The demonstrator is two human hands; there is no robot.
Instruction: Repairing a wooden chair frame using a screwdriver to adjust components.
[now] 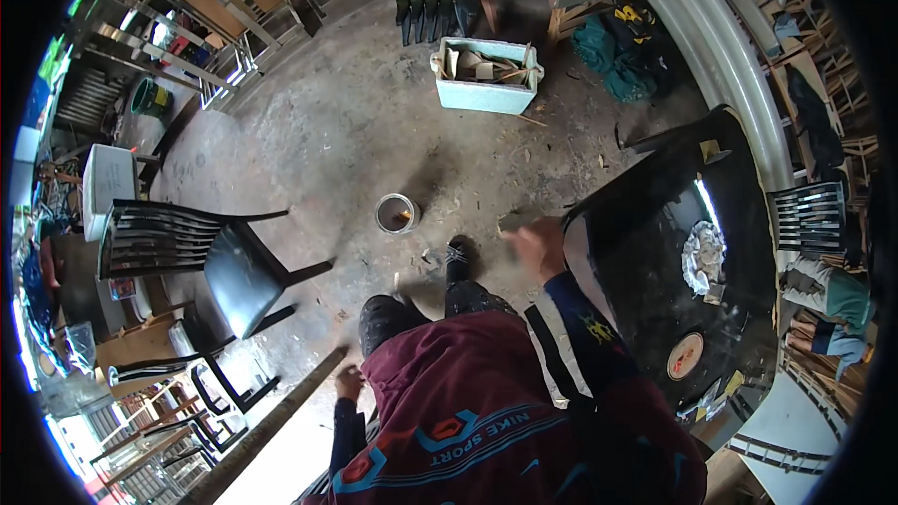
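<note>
My right hand [539, 251] is raised beside the near edge of a black-topped table [645, 309], its blurred fingers holding a small grey flat piece [517, 222]. My left hand [348, 381] hangs low by my left leg, near a long pole [281, 411], fingers loosely curled and apart with nothing visible in them. Crumpled foil [702, 257] and a round lid-like disc [685, 355] lie on the tabletop. A metal can [398, 213] with dark contents stands on the concrete floor ahead of my feet.
Black chairs [243, 281] stand at left. A white foam box of offcuts [482, 93], stacked black chair pieces [430, 9] and dark green bags [608, 65] lie ahead. Metal frames [224, 28] crowd the upper left. Another person [823, 318] is at the far right.
</note>
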